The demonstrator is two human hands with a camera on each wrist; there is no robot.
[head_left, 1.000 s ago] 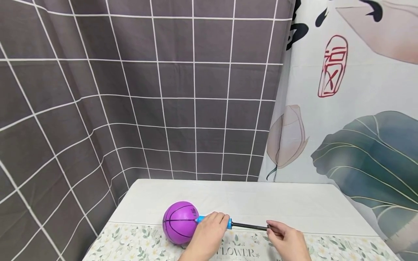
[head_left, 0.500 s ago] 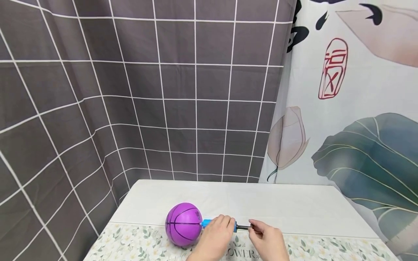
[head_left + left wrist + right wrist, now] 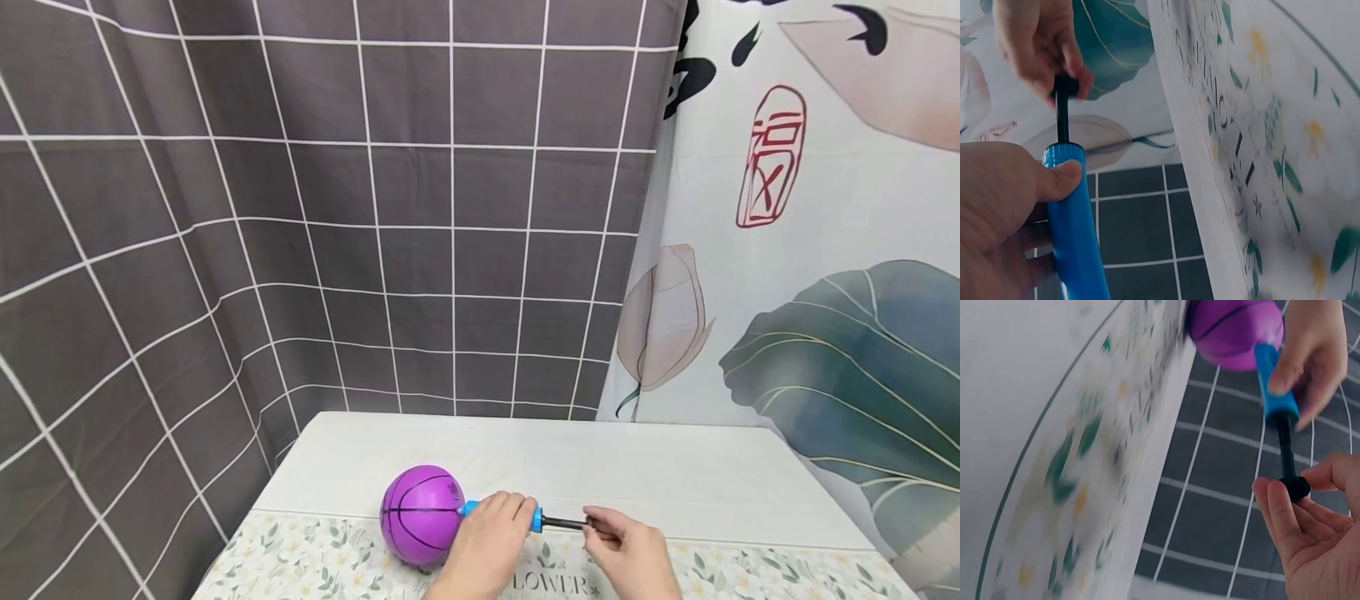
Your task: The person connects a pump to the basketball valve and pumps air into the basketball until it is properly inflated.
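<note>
A purple ball [image 3: 422, 518] with black basketball lines sits on the table at the left. The tip of a blue hand pump [image 3: 1077, 231] meets the ball's right side. My left hand [image 3: 491, 537] grips the blue barrel, thumb near its ribbed collar in the left wrist view. Out of the barrel runs a black plunger rod [image 3: 564, 523], partly drawn out. With fingertips and thumb my right hand [image 3: 632, 550] pinches the black end knob [image 3: 1295, 487] of that rod. The left palm hides the middle of the barrel in the head view.
The table is covered by a white cloth [image 3: 570, 467] with a flowered, lettered front band. Behind it hangs a dark grey curtain [image 3: 487, 267] with white grid lines. A white leaf-printed curtain [image 3: 697, 350] hangs at the right.
My right hand first pushed the rod leftward into the barrel, then drew it slightly back out to the right. Ball and left hand shifted a little right in view.
</note>
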